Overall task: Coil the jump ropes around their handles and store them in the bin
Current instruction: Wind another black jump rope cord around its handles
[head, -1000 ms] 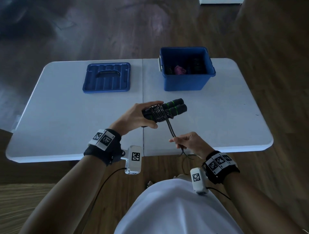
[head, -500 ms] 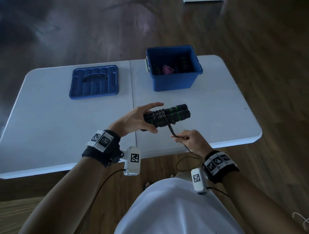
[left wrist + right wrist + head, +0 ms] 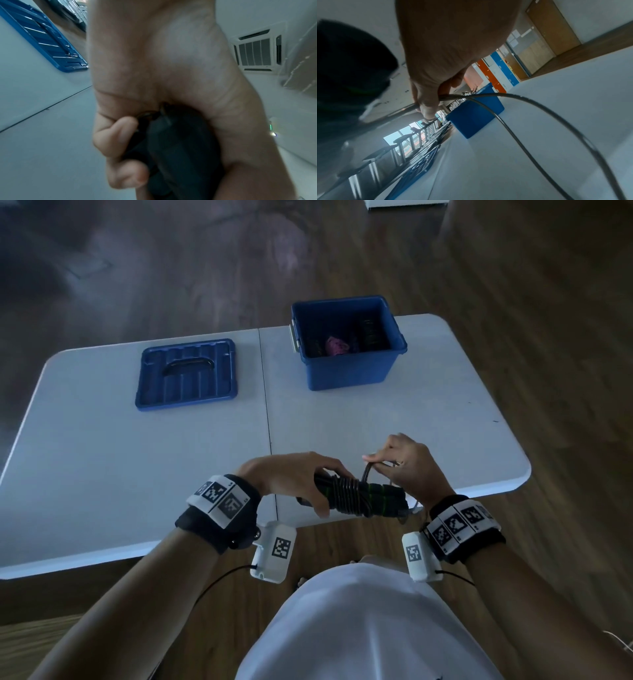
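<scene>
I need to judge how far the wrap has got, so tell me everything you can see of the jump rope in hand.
The jump rope has two black, foam-looking handles with green bands, held side by side and roughly level over the table's near edge. Dark, thin cord is coiled many times round their middle. The left hand grips the left end of the handles. The right hand pinches the cord above the coils, and the right wrist view shows loose cord still unwound.

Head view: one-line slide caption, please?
Left hand grips the paired handles while the right hand pulls the rope over them.
</scene>
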